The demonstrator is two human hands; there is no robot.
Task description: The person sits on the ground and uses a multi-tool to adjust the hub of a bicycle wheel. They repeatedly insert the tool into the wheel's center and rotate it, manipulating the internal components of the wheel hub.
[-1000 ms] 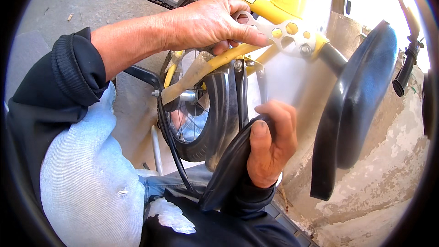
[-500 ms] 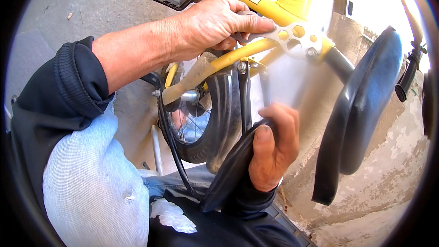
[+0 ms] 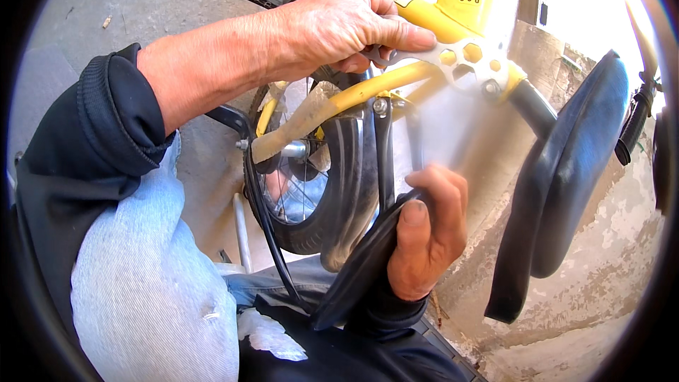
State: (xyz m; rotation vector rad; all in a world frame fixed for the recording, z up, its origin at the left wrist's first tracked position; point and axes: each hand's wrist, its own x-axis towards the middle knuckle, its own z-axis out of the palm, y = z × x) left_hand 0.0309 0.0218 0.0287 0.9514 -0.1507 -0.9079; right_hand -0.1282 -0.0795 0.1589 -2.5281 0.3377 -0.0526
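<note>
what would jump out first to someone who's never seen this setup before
Probably the bright yellow bike frame at the top, where the left hand holds a flat metal wrench full of holes against it. Next comes the big black saddle on the right. Lower centre, the right hand grips a black padded piece beside the wheel.

Two bare hands (image 3: 346, 25) (image 3: 428, 244) and one flat, silver multi-hole wrench (image 3: 482, 71) show. One black saddle (image 3: 566, 187) and one black-tyred wheel (image 3: 336, 191) appear.
</note>
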